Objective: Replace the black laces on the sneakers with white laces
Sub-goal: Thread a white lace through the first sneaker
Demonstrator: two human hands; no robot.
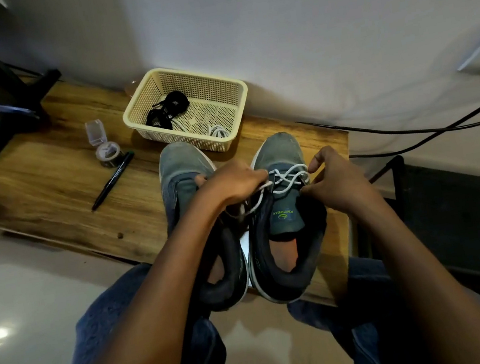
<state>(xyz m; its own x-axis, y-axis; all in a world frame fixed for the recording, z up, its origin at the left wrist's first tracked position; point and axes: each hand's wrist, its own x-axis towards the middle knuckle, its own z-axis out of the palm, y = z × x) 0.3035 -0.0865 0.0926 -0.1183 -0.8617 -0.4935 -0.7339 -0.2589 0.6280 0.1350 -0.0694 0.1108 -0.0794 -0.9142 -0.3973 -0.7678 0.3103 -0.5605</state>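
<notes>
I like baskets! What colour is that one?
Cream, with mesh-like holes: the basket, in the head view.

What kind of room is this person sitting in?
Probably a home room or small workspace, not a workshop. A low wooden bench stands against a plain white wall on a tiled floor, with a plastic basket of laces and power cables trailing nearby.

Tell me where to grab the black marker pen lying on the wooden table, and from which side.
Take the black marker pen at mid-barrel, coming from above with the grip across its width. It lies flat on the wooden table, slanted from near-left to far-right, with bare wood on both long sides. Its far end sits close to the clear tape roll, so stay away from that end.
</notes>
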